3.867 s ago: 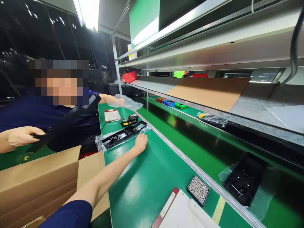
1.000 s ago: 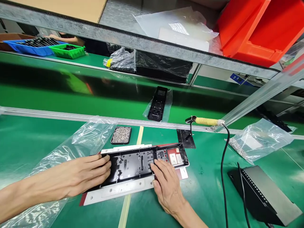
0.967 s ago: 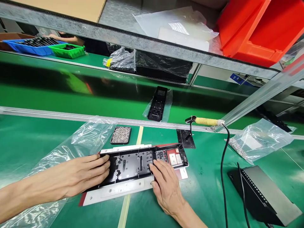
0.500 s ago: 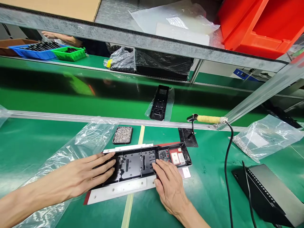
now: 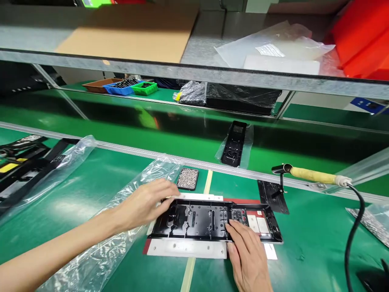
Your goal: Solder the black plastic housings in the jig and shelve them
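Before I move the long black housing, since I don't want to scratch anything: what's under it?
Under the long black housing, a red and white fixture shows at the edges, and a white corner beside the right hand; the rest is covered.

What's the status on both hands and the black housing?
Left hand at far left corner of black housing, grip unclear; right hand across its near edge. It lies open side up on white fixture. Plastic bag under left forearm.

Bright light, apparently from above, leaves pale glare on the glossy green bench top [image 5: 306,239] and glints across the crumpled clear plastic bag [image 5: 100,247] and long black plastic casing [image 5: 201,221]. Dark shadow lies below the grey metal shelf [image 5: 194,73]. Outer edges look stretched.
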The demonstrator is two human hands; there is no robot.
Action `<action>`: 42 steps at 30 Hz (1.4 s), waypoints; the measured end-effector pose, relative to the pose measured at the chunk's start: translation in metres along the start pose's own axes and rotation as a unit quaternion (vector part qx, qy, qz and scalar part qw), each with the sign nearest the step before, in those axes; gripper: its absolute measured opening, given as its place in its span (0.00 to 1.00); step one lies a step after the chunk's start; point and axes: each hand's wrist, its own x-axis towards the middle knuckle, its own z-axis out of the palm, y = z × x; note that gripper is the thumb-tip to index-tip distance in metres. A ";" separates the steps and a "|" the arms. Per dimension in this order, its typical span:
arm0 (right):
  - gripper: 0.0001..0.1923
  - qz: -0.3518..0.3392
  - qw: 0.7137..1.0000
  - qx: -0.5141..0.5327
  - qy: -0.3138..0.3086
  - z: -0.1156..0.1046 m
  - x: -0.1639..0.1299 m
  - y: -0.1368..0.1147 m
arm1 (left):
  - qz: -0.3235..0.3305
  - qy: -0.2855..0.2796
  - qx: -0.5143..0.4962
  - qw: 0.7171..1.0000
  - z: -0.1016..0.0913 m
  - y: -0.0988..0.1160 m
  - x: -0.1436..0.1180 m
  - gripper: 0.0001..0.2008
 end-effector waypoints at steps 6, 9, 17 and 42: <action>0.19 0.005 1.000 0.011 0.023 -0.005 0.002 -0.001 | -0.125 0.048 -0.012 0.991 0.043 -0.045 0.053 0.13; 0.20 0.013 0.999 0.025 0.033 -0.007 0.003 0.000 | -0.130 0.050 -0.004 0.990 0.056 -0.054 0.067 0.12; 0.19 0.011 0.997 0.058 0.045 -0.006 0.003 0.003 | -0.134 0.047 0.028 0.989 0.063 -0.056 0.073 0.11; 0.44 0.394 0.809 0.161 0.406 -0.042 0.133 0.110 | -0.133 0.096 -0.192 0.968 0.026 0.036 0.051 0.09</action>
